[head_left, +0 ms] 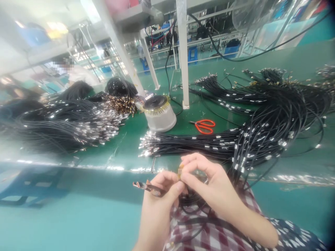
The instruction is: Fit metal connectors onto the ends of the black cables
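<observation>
My left hand [163,198] is closed around black cables, whose coppery stripped ends [142,185] stick out to the left past the knuckles. In a pinch between thumb and fingers, my right hand [213,181] has a small yellowish-brown piece [179,171]; its exact kind is too small to make out. My left fingertips meet it from the other side. Below the hands, more black cable [193,205] loops over a checkered garment. Just beyond the hands, a thick bundle of black cables [193,144] with silvery tips and white tags lies along the green bench's front edge.
Orange-handled scissors [205,126] lie on the green bench [183,123]. A white round tub [162,120] carries a dark disc with a yellow-fringed rim. More cable heaps [65,118] are at left. White posts [183,55] rise from the bench; a person [81,74] is at far left.
</observation>
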The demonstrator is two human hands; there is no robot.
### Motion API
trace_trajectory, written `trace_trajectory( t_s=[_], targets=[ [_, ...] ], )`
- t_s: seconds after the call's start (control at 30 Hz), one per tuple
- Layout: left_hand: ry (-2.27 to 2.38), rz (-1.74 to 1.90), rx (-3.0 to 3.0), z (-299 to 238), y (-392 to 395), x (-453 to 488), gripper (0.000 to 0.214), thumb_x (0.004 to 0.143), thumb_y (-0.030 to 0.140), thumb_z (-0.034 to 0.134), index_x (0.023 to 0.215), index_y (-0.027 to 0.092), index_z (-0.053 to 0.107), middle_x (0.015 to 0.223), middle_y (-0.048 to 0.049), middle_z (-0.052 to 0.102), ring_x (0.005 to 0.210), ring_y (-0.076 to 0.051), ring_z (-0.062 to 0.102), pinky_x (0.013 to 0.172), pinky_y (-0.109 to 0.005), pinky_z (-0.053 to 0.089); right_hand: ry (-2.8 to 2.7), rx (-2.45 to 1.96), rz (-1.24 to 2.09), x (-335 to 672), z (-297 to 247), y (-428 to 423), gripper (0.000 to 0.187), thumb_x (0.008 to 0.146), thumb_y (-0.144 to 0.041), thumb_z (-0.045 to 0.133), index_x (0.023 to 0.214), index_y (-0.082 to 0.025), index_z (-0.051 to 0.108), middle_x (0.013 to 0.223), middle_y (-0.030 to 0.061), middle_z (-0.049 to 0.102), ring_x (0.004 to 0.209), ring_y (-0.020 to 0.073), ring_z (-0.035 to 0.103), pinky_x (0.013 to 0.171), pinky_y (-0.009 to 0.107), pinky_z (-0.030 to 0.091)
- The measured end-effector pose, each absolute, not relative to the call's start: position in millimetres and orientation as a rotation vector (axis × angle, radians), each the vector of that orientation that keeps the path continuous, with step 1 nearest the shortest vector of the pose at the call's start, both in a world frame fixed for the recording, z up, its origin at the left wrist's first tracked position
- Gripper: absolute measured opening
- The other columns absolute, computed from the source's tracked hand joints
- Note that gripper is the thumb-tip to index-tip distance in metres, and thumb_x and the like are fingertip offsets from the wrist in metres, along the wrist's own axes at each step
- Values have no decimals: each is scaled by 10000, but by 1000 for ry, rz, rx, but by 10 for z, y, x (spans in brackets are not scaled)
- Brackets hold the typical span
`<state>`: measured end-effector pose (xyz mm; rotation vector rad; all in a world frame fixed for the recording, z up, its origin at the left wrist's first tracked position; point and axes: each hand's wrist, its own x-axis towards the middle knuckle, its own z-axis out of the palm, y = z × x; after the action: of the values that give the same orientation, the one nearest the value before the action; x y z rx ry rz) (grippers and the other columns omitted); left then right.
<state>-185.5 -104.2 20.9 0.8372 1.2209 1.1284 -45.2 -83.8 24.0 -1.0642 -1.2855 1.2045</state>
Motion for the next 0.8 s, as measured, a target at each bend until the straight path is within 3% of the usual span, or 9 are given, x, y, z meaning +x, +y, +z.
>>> trace_trajectory(
  t_s=[0.13,0.23,0.37,0.47,0.57,0.67,0.8],
  targets=[
    [1193,1083,931,175,-1037,-1877,201,779,313,714,697,142,648,614,-31,653,466,-74,458,451,-192,334,-1272,-1037,1387,-396,233,-754,39,712,-227,755,685,-221,726,947,39,648,1064,234,576,949,382,427],
    [1141,1061,931,158,-1024,-1876,214,806,315,689,696,138,640,636,-53,679,445,-77,459,443,-203,329,-1228,-937,1563,-374,174,-667,94,695,-282,790,676,-210,732,950,54,645,1114,255,547,997,427,394],
    [1060,1058,881,156,-1005,-1894,207,811,281,685,674,139,625,638,-52,686,432,-78,482,440,-199,335,-1234,-806,1643,-366,127,-603,142,752,-317,761,684,-197,728,975,62,630,1146,241,531,1077,442,334],
    [970,1012,851,151,-967,-1934,288,880,336,597,685,128,642,637,-71,698,373,-71,486,412,-200,311,-1322,-718,1664,-315,189,-654,175,831,-328,685,723,-201,742,1096,76,601,1223,245,488,1064,419,374],
    [887,969,832,129,-899,-1981,286,889,378,582,769,133,669,611,-58,694,331,-49,442,354,-181,218,-1592,-581,1542,-214,299,-760,142,878,-273,628,840,-243,761,1260,54,534,1247,235,471,1034,373,418],
    [817,884,852,103,-845,-1996,240,862,353,625,766,134,644,567,-47,680,299,-26,374,321,-163,141,-1807,-671,1230,-143,370,-812,254,914,-189,549,1077,-311,700,1310,37,502,1236,204,480,1045,352,409],
    [859,746,954,105,-845,-1923,279,858,382,618,722,139,591,538,-65,675,270,-37,367,282,-162,155,-1714,-994,934,-216,413,-780,231,834,-201,638,1038,-303,675,1241,41,546,1206,216,502,1031,367,415]
  ],
)
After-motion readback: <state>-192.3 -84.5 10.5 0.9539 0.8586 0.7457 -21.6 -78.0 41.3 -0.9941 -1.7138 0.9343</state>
